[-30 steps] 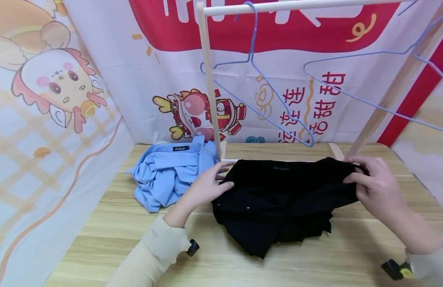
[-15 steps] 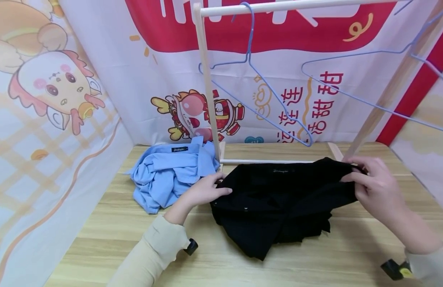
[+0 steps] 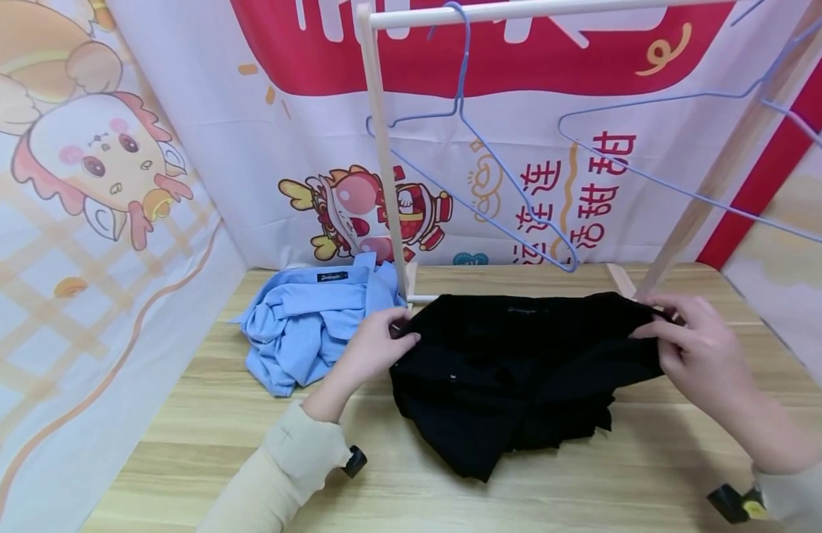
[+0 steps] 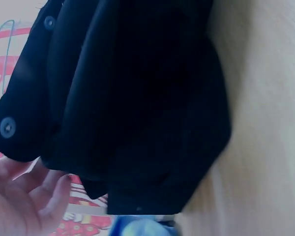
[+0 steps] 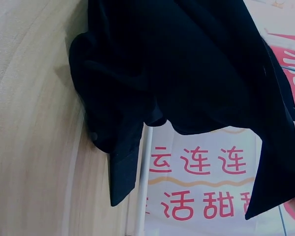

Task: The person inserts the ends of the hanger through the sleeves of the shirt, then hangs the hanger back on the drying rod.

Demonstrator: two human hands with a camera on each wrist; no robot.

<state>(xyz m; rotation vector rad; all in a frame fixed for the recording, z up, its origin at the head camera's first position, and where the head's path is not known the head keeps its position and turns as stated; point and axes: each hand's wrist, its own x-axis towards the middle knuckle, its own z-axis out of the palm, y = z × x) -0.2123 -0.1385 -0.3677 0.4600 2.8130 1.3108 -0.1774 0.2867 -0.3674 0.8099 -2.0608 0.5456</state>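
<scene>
A black shirt (image 3: 517, 392) is held up by its collar, with the rest of it bunched on the table below. My left hand (image 3: 377, 348) pinches the collar's left end, thumb in front and fingers behind. In the left wrist view, buttons (image 4: 8, 127) show along the black edge beside those fingers. My right hand (image 3: 700, 352) grips the opposite collar end between thumb and fingers. The right wrist view shows a pointed collar tip hanging down from the black cloth (image 5: 196, 64), and only a sliver of the hand. A dark label sits inside the collar.
A crumpled light blue shirt (image 3: 304, 326) lies left on the wooden table (image 3: 211, 459). Behind the black shirt stands a wooden rack (image 3: 387, 163). Two blue wire hangers hang there, the left hanger (image 3: 460, 100) and the right hanger (image 3: 757, 93). Printed cloth walls close the back and sides.
My left hand has slid slightly left along the black shirt, and its spread fingers have closed on the collar end. The left side of the collar has risen a little. The right hand barely moved.
</scene>
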